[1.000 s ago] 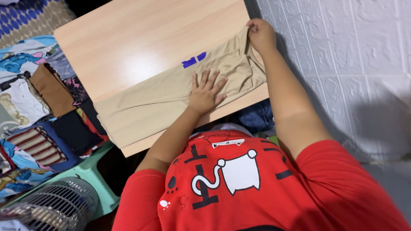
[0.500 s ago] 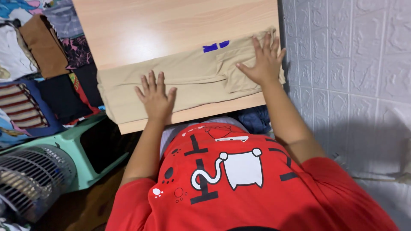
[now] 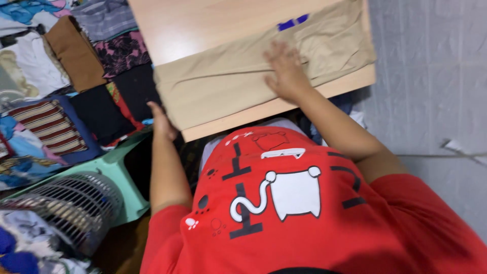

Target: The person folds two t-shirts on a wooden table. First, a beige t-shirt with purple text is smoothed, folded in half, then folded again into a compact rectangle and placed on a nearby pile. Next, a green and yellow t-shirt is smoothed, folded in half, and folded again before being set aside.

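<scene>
Folded beige garment lying along the near edge of the wooden surface (image 3: 203,25).

The beige garment (image 3: 228,86) runs lengthwise from lower left to upper right. The right hand (image 3: 285,71) presses flat, fingers spread, on its middle; the left hand (image 3: 161,122) touches its left end, grip unclear.

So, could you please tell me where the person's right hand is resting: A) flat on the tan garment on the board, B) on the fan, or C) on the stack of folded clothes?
A: the right hand lies flat on the tan garment spread over the wooden board.
</scene>
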